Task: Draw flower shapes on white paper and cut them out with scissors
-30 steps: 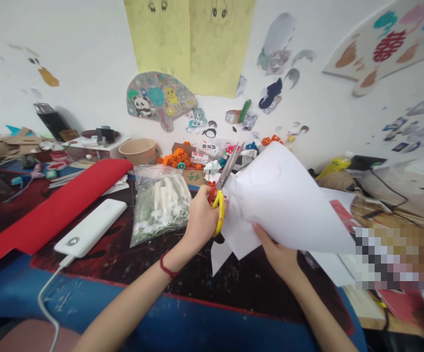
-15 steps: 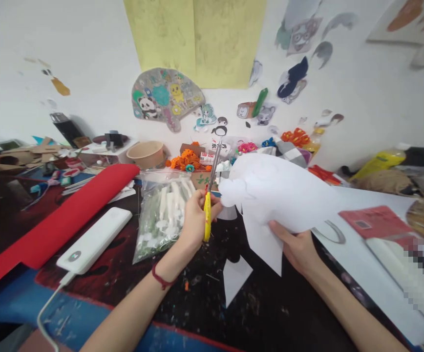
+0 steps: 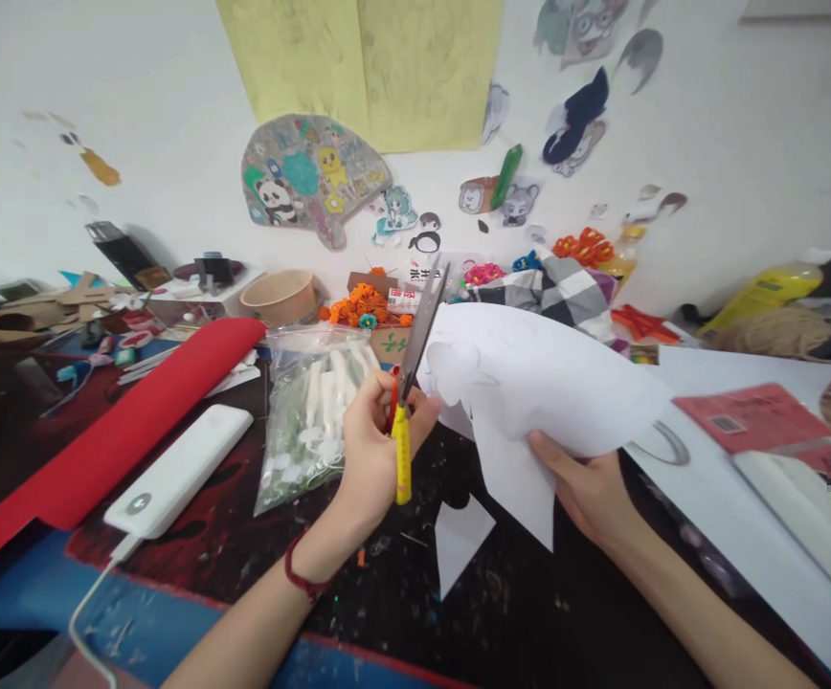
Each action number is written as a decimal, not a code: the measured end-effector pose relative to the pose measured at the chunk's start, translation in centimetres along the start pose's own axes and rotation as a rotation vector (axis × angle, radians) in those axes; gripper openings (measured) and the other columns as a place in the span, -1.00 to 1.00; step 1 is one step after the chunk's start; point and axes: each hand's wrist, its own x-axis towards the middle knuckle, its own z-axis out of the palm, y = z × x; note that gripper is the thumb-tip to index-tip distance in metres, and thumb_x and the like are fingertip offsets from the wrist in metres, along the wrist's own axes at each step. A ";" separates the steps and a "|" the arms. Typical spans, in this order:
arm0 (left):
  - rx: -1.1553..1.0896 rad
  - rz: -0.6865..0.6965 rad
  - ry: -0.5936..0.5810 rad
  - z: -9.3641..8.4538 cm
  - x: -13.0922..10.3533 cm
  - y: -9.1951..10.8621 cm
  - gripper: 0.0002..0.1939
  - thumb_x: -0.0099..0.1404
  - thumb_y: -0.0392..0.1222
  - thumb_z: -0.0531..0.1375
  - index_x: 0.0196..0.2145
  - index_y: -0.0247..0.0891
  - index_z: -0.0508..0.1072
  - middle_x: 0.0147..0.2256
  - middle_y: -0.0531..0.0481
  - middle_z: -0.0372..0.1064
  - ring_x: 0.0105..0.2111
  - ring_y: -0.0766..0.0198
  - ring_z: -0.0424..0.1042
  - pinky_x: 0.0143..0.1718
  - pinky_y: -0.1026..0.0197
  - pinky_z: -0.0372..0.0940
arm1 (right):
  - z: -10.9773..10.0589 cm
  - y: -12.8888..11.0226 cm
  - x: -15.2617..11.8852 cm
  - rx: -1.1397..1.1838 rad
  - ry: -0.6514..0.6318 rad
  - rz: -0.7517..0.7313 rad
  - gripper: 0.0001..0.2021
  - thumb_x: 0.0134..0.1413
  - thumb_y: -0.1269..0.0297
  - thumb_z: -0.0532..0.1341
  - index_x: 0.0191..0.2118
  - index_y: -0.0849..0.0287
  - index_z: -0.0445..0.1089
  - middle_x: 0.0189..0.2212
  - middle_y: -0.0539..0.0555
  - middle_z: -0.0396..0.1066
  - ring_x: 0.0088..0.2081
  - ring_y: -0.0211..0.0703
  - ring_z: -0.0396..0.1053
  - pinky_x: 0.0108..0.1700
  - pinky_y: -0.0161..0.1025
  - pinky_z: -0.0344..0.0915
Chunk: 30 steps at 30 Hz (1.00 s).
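My left hand [image 3: 372, 445] is closed around a pair of scissors [image 3: 402, 450] with yellow and red handles, the dark blades pointing up and slightly apart. Just right of the blades is a large sheet of white paper [image 3: 545, 383], curled over, with faint drawn lines and a wavy cut edge on its left. My right hand [image 3: 592, 478] grips the paper from below, its thumb lying on the near side and the other fingers mostly hidden. Below the sheet, a cut-off paper scrap [image 3: 460, 541] lies on the dark table mat [image 3: 516, 622].
A clear bag of pale stems [image 3: 315, 421], a white power bank [image 3: 180, 469] with a cable, and a long red sheet [image 3: 121, 431] lie to the left. Orange craft flowers [image 3: 369, 304] and a beige bowl [image 3: 282, 297] stand behind. On the right lies a red packet [image 3: 756, 426].
My left hand has drawn the scissors slightly down and toward me, and their blades show broader and tilt more to the right. The right hand still holds the paper. The whole view has shifted slightly.
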 end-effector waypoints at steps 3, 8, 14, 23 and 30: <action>-0.027 0.072 -0.010 0.1 -0.4 -0.2 -0.68 0.17 -0.19 0.36 -0.39 -0.18 0.22 -0.46 0.15 0.36 -0.55 0.44 0.21 -0.55 0.33 0.08 | -0.1 0.0 0.0 -0.043 0.011 -0.038 -0.36 -0.10 0.29 0.49 0.16 0.02 0.39 0.14 0.13 0.44 0.18 0.17 0.36 0.21 0.14 0.34; 0.120 0.039 -0.058 0.0 -0.6 -0.3 -0.69 0.19 -0.19 0.37 -0.39 -0.18 0.25 -0.42 0.13 0.40 -0.53 0.44 0.15 -0.52 0.33 0.08 | -0.6 0.4 0.0 -0.093 0.013 -0.068 -0.41 -0.10 0.28 0.48 0.12 0.02 0.42 0.11 0.13 0.46 0.15 0.17 0.39 0.22 0.21 0.30; 0.108 -0.046 -0.120 0.2 -0.5 -1.3 -0.67 0.16 -0.20 0.38 -0.38 -0.17 0.23 -0.27 0.10 0.50 -0.58 0.47 0.00 -0.55 0.29 -0.01 | -0.8 0.4 -0.3 -0.181 0.033 -0.162 -0.51 -0.08 0.28 0.48 0.04 0.06 0.49 -0.01 0.12 0.54 0.06 0.12 0.46 0.23 0.20 0.26; 0.136 -0.072 -0.145 0.4 -1.1 -1.2 -0.62 0.08 -0.19 0.43 -0.35 -0.18 0.25 -0.25 0.08 0.46 -0.55 0.45 0.04 -0.50 0.28 0.06 | -0.7 0.1 -0.6 -0.192 0.021 -0.150 -0.52 -0.06 0.24 0.45 0.05 0.04 0.47 0.01 0.11 0.54 0.08 0.16 0.44 0.21 0.24 0.29; 0.210 -0.053 -0.056 0.4 -1.1 -1.5 -0.68 0.17 -0.17 0.36 -0.35 -0.17 0.23 -0.35 0.11 0.35 -0.57 0.44 0.05 -0.52 0.28 0.03 | -0.5 -0.5 -0.8 -0.089 0.058 -0.042 -0.46 -0.12 0.24 0.49 0.06 -0.01 0.46 0.01 0.10 0.53 0.07 0.17 0.45 0.20 0.23 0.33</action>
